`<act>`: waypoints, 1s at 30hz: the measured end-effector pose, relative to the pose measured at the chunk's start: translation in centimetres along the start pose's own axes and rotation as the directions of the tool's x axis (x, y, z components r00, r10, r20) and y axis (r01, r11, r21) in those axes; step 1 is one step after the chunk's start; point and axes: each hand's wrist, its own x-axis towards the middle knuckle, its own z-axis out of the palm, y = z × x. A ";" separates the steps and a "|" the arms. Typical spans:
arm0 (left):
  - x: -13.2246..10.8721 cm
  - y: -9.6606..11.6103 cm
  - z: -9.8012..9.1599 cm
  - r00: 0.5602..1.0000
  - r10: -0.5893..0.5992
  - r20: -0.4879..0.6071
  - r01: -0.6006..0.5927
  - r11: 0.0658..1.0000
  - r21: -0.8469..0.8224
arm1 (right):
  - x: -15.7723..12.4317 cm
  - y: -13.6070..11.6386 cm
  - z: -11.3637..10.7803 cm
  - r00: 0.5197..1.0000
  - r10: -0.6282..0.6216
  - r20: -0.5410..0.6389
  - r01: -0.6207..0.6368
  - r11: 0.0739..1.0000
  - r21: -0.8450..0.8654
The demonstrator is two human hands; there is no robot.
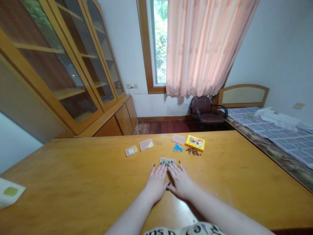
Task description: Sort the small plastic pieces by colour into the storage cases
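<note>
Both hands lie palm down, side by side, at the middle of the wooden table [97, 182]. The fingers of my left hand [156, 181] are stretched out, with the fingertips on the near part of a small pale tray [167, 159] holding green pieces. My right hand [180, 179] is spread the same way, its fingertips on the tray beside the left ones. The two thumbs meet below. Beyond my right hand are a pile of blue pieces [178, 148], a pile of brown pieces [193, 151] and a yellow box [195, 143].
Two pinkish trays with pale pieces, one at the left [131, 151] and another beside it [146, 145], stand near the far edge. A pink tray [178, 139] lies left of the yellow box. A paper [11, 192] is at the left edge. Beyond are a chair [207, 109] and a bed.
</note>
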 end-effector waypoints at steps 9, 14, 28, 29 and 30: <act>7.8 -3.5 0.5 0.971 -0.056 -0.232 0.078 0.993 0.087 | 5.8 2.8 0.7 0.981 0.153 -0.117 -0.160 0.985 -0.061; 11.0 -4.9 0.2 0.957 -0.143 -0.253 0.169 0.982 0.083 | 6.9 5.2 0.2 0.914 0.279 -0.295 -0.324 0.939 -0.115; 11.7 -5.3 0.6 0.920 -0.228 -0.320 0.243 0.970 0.008 | 13.6 14.0 -5.9 0.944 0.330 -0.011 -0.323 0.916 -0.238; 11.6 -5.3 0.6 0.916 -0.214 -0.340 0.225 0.974 -0.007 | 13.7 13.9 -6.1 0.945 0.326 -0.008 -0.319 0.919 -0.232; 11.5 -5.4 0.5 0.911 -0.199 -0.362 0.204 0.979 -0.025 | 13.7 13.8 -6.4 0.947 0.320 -0.016 -0.315 0.922 -0.224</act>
